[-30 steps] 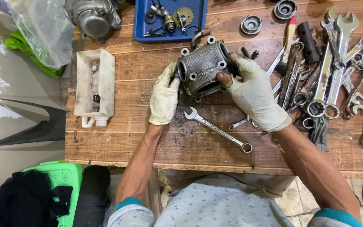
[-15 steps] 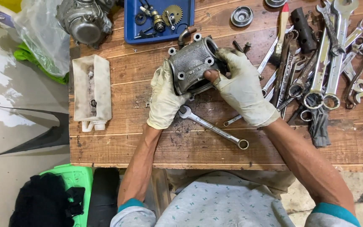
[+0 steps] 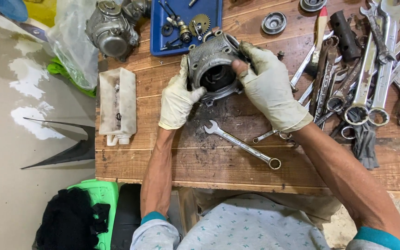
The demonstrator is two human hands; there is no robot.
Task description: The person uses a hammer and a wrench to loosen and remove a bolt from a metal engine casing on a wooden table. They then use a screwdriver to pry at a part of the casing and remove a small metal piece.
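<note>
Both my gloved hands hold a grey metal engine cylinder (image 3: 215, 65) tilted above the wooden workbench (image 3: 209, 162), its round bore facing me. My left hand (image 3: 178, 97) grips its left side. On its right side sits my right hand (image 3: 269, 85), thumb at the rim of the bore. A combination wrench (image 3: 241, 143) lies on the bench just below the hands.
A blue tray (image 3: 181, 23) with gears and small parts sits behind the cylinder. An engine casing (image 3: 109, 32) and a plastic bag lie at the back left, a white plastic container (image 3: 117, 104) to the left. Several wrenches (image 3: 366, 74) crowd the right side. A green stool (image 3: 96, 199) stands below the bench.
The cylinder has been turned in my hands, so its open bore now faces me instead of its flat side. Both hands kept their grip.
</note>
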